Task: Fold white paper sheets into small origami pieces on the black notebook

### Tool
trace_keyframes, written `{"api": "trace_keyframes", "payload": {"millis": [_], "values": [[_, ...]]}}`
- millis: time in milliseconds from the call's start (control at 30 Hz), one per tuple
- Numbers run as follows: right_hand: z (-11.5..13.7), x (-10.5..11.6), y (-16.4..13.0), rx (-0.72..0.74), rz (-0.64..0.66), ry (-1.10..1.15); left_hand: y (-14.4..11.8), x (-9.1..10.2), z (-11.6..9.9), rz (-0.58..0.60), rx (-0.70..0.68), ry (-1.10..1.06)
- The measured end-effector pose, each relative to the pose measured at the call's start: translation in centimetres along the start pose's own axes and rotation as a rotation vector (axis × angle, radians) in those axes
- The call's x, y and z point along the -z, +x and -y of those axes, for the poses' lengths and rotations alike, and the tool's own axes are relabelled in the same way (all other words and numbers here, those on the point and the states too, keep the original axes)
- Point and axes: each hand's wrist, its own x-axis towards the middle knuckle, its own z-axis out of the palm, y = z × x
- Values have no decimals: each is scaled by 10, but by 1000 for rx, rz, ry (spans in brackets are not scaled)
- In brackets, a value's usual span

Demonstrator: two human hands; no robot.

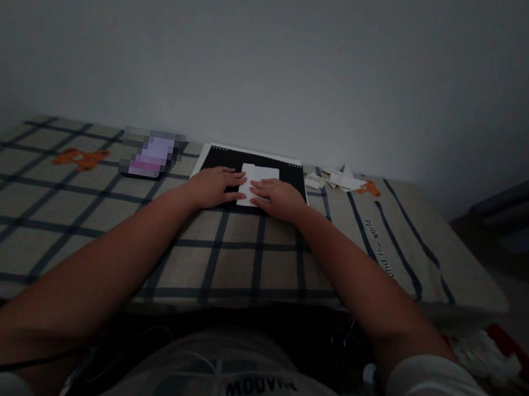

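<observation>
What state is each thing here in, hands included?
White paper: lying flat, partly covered
Left hand: open, fingertips on white paper
Right hand: open, fingers on white paper
Black sheet: flat, beneath white paper
Phone: blurred, screen seemingly lit
Folded papers: clustered
Tablecloth: spread out

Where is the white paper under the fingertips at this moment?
In the head view, the white paper lies on the black sheet, near the picture's centre, between the left hand and the right hand, which both touch it.
</observation>
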Motion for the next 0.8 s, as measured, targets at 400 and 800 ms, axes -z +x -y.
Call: {"api": "trace_keyframes", "payload": {"millis": [400, 800], "values": [[2, 6, -1, -5, 30, 45, 2, 3, -4, -115, -48, 36], [1, 7, 1, -39, 42, 66, 1, 3, -5, -159, 11, 37]]}}
